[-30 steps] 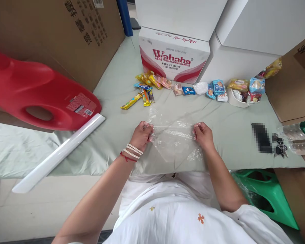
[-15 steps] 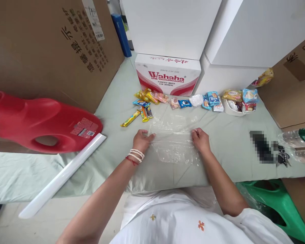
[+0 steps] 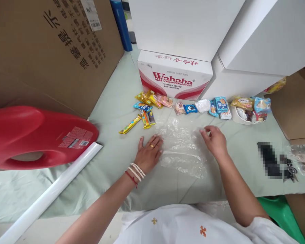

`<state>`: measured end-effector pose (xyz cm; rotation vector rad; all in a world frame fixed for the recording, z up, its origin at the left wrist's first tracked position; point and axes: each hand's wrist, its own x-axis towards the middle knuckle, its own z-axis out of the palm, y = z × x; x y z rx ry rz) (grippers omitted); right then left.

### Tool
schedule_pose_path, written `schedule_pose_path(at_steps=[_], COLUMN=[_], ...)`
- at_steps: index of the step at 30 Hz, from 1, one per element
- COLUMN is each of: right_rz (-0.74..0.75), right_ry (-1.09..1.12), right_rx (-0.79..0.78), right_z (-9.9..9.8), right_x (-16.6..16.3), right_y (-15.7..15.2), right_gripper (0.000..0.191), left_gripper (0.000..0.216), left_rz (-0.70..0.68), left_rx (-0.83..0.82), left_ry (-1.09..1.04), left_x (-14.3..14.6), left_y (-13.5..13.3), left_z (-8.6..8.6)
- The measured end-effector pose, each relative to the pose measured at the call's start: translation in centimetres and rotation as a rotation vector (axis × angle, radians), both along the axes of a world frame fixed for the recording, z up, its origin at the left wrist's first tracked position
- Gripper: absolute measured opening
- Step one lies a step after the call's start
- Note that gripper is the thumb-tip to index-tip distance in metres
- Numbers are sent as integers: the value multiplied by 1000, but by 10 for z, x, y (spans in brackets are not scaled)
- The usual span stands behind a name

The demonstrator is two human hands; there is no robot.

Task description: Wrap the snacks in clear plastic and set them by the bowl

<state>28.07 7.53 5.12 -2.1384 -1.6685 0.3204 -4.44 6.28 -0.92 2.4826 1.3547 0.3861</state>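
Observation:
A clear plastic bag (image 3: 181,147), crinkled and see-through, lies flat on the green cloth in front of me. My left hand (image 3: 149,151), with a ring and white bead bracelets on the wrist, rests palm down with fingers spread, its fingertips at the bag's left edge. On the other side, my right hand (image 3: 215,140) is lifted just beyond the bag's right edge, fingers loosely curled and apart, holding nothing that I can see. Several wrapped snack bars (image 3: 147,118) lie beyond my left hand, with a single yellow snack bar (image 3: 130,124) nearest it.
Behind stands a Wahaha water carton (image 3: 174,84). Small snack packets (image 3: 190,108) line its front, up to a white bowl (image 3: 241,116) of snacks. At left are a red jug (image 3: 48,135) and a white tube (image 3: 53,189); at right, keys (image 3: 291,171) and plastic bottles (image 3: 303,152).
Both hands have let go of the bag's sides. My left hand has flattened onto the cloth, and my right hand has moved right, off the bag. The view has shifted too.

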Motion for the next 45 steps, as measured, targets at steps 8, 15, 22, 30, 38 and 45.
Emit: schedule_pose_path(at_steps=[8,15,22,30,38,45], right_rz=[548,506,403,635,626,899], right_ry=[-190,-205,252,719,212,224], right_rx=[91,59,241,-505,3,27], right_z=[16,-6,16,38,-5,-8], right_x=[-138,-171,-90,-21,-46,-35], right_y=[166,210,160,45,12,-84], right_gripper=[32,26,30,45,26,41], left_gripper=[62,71,71,73,67,69], left_rz=[8,1,-40,-50,21,11], left_rx=[-114,-128,-129,-137,-73,-8], left_ry=[23,13,-46,-25,-33,-106], left_x=[2,2,-6,-9,-13,-31], left_y=[-13,-29,-43,-52,-50,-62], left_z=[8,9,9,15,4,11])
